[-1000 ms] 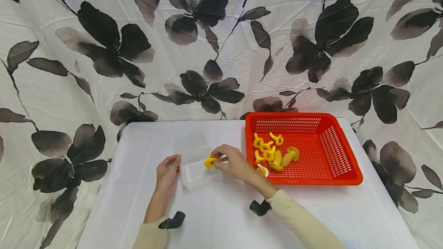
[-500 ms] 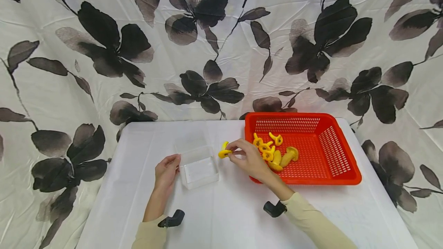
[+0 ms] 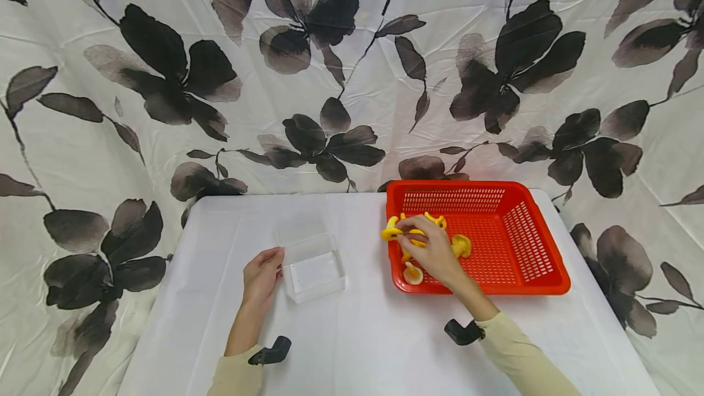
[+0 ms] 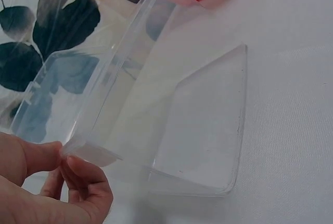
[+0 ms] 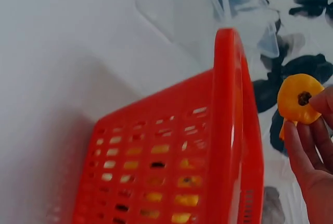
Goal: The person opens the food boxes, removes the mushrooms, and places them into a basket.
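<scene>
My left hand (image 3: 263, 277) pinches the left rim of a clear plastic box (image 3: 316, 298) that stands on the table. No mushrooms show inside the box. Thumb and fingertips meet at the box's corner in the left wrist view. Between the thumb and fingers of my right hand (image 3: 434, 252) is a yellow toy mushroom (image 5: 297, 98), its cap with a dark spot. That hand hovers over the left rim of a red basket (image 3: 528, 289). More mushrooms lie in the basket, among them a pale-capped mushroom (image 3: 413, 273) and a brownish-yellow mushroom (image 3: 462, 245); the hand partly covers several others.
A transparent lid (image 4: 57, 96) stands open behind the box. White cloth covers the table (image 3: 363, 341), and a curtain with dark flowers (image 3: 330, 29) hangs along its back edge. The basket's perforated side wall (image 5: 151, 166) rises close to the right wrist.
My right hand has carried the yellow mushroom rightward, from over the clear box to the basket's left rim. My left hand keeps its grip on the box, which stays in place.
</scene>
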Demonstrator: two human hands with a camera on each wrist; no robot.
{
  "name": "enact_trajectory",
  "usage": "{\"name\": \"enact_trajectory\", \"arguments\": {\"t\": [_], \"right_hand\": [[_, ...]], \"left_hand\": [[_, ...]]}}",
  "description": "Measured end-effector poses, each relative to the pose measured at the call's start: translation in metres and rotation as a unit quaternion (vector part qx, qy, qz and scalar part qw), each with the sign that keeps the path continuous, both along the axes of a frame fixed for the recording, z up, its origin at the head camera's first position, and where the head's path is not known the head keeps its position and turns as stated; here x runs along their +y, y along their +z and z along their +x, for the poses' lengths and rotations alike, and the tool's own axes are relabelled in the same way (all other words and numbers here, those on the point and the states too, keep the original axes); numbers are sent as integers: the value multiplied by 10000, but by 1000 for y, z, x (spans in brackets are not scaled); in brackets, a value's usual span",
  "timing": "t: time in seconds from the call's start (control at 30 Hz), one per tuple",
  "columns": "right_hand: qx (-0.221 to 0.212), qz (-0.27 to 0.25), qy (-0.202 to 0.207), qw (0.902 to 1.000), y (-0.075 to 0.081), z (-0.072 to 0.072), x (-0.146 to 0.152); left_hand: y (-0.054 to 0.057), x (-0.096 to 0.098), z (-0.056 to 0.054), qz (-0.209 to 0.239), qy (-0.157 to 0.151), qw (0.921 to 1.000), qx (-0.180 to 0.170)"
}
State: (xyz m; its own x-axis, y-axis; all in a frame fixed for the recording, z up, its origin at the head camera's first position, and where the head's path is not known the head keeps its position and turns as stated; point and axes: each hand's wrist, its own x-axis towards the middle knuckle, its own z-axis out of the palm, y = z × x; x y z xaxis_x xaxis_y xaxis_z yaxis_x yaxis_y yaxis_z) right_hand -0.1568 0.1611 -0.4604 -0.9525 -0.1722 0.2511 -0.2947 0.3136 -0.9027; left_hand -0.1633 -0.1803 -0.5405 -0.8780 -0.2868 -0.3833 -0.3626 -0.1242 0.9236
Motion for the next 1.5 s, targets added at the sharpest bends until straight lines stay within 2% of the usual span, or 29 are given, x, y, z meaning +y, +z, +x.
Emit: {"name": "enact_trajectory", "arguments": {"t": [0.07, 0.17, 0.27, 0.47, 0.7, 0.9, 1.17, 1.37, 1.5], "right_hand": [[41, -2, -56, 10000, 5, 4, 5], [133, 112, -192, 9997, 0, 5, 14], [112, 254, -351, 9990, -13, 4, 26], [174, 441, -689, 9965, -51, -6, 55], [-52, 741, -857, 9935, -69, -14, 80], [-270, 1129, -890, 9892, -76, -20, 92], [-468, 1526, -896, 9831, -77, -25, 100], [-424, 1910, -891, 9766, -80, -29, 106], [-434, 1916, -797, 9773, -82, -31, 107]], "left_hand": [[0, -1, 0, -27, -31, 10000, -23], [1, -1, 1, -44, -57, 10000, -34], [1, -1, 1, -44, -59, 10000, -44], [2, 0, 2, -84, -81, 9999, -83], [2, 0, 2, -62, -17, 9999, -93], [0, 0, 2, -17, 25, 10000, -32], [1, 0, 1, 6, 52, 10000, -28], [1, 1, 2, -6, 37, 10000, -33], [-1, 0, 2, 12, 13, 10000, -14]]}}
